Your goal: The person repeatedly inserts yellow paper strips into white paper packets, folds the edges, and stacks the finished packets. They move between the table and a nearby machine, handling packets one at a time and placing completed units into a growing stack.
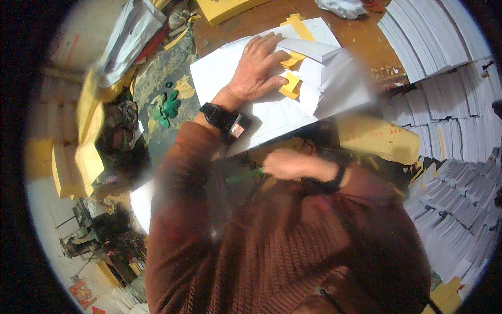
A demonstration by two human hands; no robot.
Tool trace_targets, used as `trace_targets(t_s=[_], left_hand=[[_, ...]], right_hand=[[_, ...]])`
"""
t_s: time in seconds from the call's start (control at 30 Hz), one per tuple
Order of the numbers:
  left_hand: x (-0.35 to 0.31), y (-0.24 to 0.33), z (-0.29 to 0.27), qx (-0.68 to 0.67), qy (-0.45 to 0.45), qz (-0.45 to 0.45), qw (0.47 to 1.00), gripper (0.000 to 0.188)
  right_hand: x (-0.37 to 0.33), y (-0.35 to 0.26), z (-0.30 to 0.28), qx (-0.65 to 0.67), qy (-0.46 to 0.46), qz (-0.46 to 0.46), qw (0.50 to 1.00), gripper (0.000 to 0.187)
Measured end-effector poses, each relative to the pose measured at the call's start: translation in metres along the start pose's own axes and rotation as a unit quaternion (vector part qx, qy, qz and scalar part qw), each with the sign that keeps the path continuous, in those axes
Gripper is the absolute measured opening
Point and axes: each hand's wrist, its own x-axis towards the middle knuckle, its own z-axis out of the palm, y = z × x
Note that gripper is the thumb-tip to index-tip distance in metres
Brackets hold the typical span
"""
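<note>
My left hand (257,68) lies with its fingers apart on a stack of large white paper sheets (261,121), thumb toward the right. Beside its fingertips, folded yellow paper tabs (291,86) stick out between the sheets. To their right, the sheets' loose side (342,86) is lifted and blurred. Close to my body, below the paper's near edge, my right hand (288,164) is closed around a slim green thing (244,176). Its far end is blurred, so I cannot make out its kind.
Tall stacks of white paper (434,36) fill the right side. A green-and-grey work glove (165,108) lies on the stained table (157,83) at left. Yellow paper (90,157) hangs over the left side; a yellow sheet (381,138) lies near my right wrist.
</note>
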Motion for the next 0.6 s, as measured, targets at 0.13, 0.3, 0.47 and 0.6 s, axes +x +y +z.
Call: trace_targets(t_s=[0.13, 0.3, 0.47, 0.6], left_hand=[[-0.002, -0.001, 0.003, 0.03, 0.002, -0.001, 1.0, 0.054], [-0.001, -0.002, 0.002, -0.011, -0.016, 0.0, 1.0, 0.065], [-0.001, 0.001, 0.001, -0.073, 0.006, -0.059, 0.996, 0.09], [-0.001, 0.003, 0.001, -0.077, 0.0, -0.07, 0.995, 0.095]], right_hand=[[-0.119, 0.034, -0.101, 0.323, 0.002, -0.006, 0.946, 0.018], [-0.17, 0.089, -0.206, 0.169, 0.365, 0.211, 0.891, 0.018], [-0.224, 0.11, -0.172, 0.224, 0.17, 0.467, 0.839, 0.029], [-0.204, 0.097, -0.086, 0.182, 0.185, 0.309, 0.915, 0.027]])
